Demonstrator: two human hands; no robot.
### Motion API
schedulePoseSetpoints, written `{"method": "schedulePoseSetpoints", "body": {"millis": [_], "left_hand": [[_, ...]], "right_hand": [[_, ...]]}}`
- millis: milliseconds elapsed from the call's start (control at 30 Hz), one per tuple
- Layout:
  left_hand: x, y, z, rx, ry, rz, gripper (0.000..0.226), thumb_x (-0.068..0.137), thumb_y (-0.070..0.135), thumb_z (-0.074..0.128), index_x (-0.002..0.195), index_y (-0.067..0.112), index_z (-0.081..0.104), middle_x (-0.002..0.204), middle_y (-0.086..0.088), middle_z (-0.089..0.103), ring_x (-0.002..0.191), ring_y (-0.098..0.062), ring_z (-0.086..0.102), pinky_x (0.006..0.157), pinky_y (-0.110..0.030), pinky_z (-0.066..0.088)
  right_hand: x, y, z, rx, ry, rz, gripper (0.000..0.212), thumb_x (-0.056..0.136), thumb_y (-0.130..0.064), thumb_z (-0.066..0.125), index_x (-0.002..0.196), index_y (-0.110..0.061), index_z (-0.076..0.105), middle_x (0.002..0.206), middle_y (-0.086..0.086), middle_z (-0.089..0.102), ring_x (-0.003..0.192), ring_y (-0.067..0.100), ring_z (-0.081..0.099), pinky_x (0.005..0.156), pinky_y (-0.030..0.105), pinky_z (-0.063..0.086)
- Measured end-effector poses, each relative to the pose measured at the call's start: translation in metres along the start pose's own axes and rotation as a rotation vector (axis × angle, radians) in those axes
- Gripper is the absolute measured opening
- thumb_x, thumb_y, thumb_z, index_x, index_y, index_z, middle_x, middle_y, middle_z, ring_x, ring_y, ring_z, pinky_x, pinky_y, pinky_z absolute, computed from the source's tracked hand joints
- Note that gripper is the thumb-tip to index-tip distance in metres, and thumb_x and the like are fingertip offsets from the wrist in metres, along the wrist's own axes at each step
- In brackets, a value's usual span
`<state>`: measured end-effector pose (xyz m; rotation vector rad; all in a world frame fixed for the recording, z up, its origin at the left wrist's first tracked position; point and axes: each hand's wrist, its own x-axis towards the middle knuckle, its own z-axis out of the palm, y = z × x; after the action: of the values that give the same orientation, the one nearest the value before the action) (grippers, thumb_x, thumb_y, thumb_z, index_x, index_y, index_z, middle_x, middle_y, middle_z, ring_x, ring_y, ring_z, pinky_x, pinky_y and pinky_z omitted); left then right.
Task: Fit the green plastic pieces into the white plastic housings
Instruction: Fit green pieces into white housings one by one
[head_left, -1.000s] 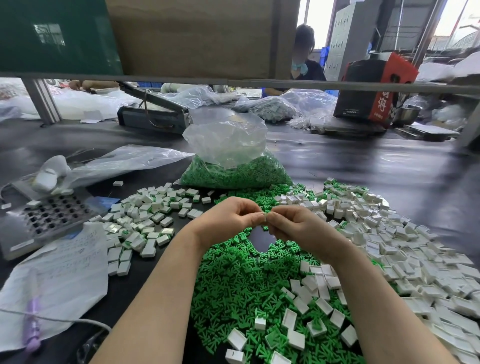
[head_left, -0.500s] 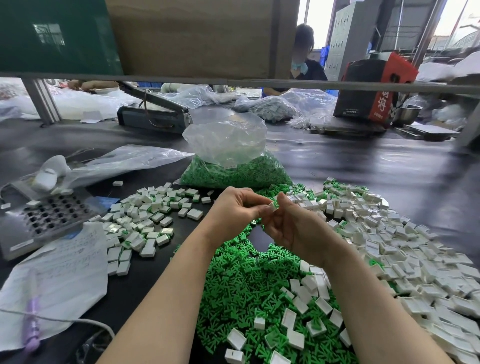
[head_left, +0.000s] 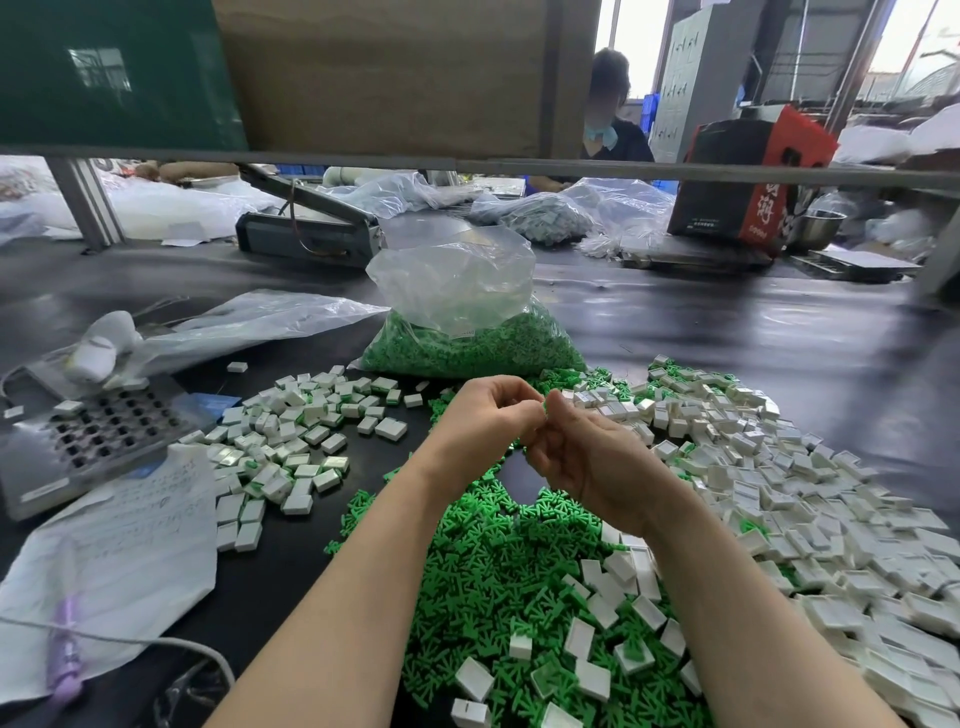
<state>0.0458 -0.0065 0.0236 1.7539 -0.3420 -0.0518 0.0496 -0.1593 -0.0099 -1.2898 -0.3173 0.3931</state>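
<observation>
- Where the two hands meet above the middle of the dark bench (head_left: 727, 332), the left hand (head_left: 480, 423) and the right hand (head_left: 587, 462) touch at the fingertips, fingers curled inward.
- A sliver of a green piece (head_left: 545, 409) shows between them — the left hand's grip pinches it; whether the right hand's grip holds anything I cannot tell.
- Loose green pieces (head_left: 483, 561) lie heaped under the forearms, toward the near edge.
- Empty white housings (head_left: 810, 499) spread along the right side of the bench.
- Housings already fitted with green (head_left: 291, 441) sit in a smaller pile toward the left edge.
- A clear bag of green pieces (head_left: 467, 332) stands just behind the hands — open at the top.
- A perforated tray (head_left: 104, 436) lies near the left edge, with a sheet of paper (head_left: 119, 561) in front of it.
</observation>
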Motion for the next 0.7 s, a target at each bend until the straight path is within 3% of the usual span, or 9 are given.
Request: {"method": "schedulePoseSetpoints", "body": {"millis": [100,200,300,467,600,700], "left_hand": [[0.000,0.002,0.005,-0.017,0.016,0.009,0.012,0.075,0.015,0.055,0.075,0.004,0.058,0.058,-0.016,0.057,0.051,-0.024,0.057,0.059,-0.024,0.044],[0.001,0.000,0.006,-0.004,0.027,0.015,0.011,0.070,0.018,0.054,0.071,0.007,0.056,0.060,-0.019,0.055,0.056,-0.029,0.056,0.065,-0.037,0.042],[0.001,-0.001,0.008,-0.030,0.040,0.016,0.009,0.069,0.017,0.054,0.068,0.008,0.055,0.055,-0.017,0.055,0.051,-0.028,0.056,0.065,-0.040,0.047],[0.001,-0.003,0.013,-0.018,0.107,0.022,0.017,0.066,0.021,0.055,0.069,0.005,0.056,0.068,-0.040,0.051,0.061,-0.031,0.051,0.062,-0.041,0.042],[0.002,-0.004,0.014,-0.008,0.118,0.026,0.014,0.063,0.025,0.056,0.063,0.011,0.054,0.063,-0.019,0.049,0.061,-0.025,0.047,0.058,-0.032,0.038],[0.002,-0.005,0.013,-0.004,0.113,0.027,0.010,0.063,0.023,0.056,0.061,0.014,0.053,0.060,-0.014,0.049,0.059,-0.022,0.046,0.054,-0.027,0.038]], "right_hand": [[-0.001,-0.001,0.001,-0.018,-0.024,-0.014,0.043,0.087,-0.051,0.056,0.099,-0.010,0.062,0.068,0.004,0.058,0.061,0.011,0.049,0.054,0.019,0.036],[-0.002,-0.001,0.002,-0.007,-0.035,-0.019,0.040,0.088,-0.046,0.055,0.101,-0.009,0.062,0.069,0.004,0.058,0.062,0.010,0.050,0.055,0.018,0.037],[-0.002,-0.001,0.002,0.016,-0.034,-0.022,0.033,0.089,-0.041,0.055,0.098,-0.012,0.067,0.071,0.003,0.058,0.064,0.010,0.051,0.056,0.017,0.038],[0.001,0.003,0.003,0.061,0.013,-0.049,0.025,0.086,-0.034,0.059,0.092,-0.017,0.076,0.083,0.003,0.065,0.078,0.015,0.050,0.075,0.026,0.033],[0.000,0.004,0.004,0.032,0.015,-0.082,0.024,0.087,-0.032,0.056,0.089,-0.019,0.077,0.076,-0.002,0.063,0.072,0.011,0.046,0.068,0.022,0.034],[0.000,0.003,0.005,0.023,0.009,-0.092,0.025,0.089,-0.032,0.055,0.089,-0.020,0.076,0.076,-0.003,0.062,0.071,0.009,0.046,0.066,0.020,0.039]]}}
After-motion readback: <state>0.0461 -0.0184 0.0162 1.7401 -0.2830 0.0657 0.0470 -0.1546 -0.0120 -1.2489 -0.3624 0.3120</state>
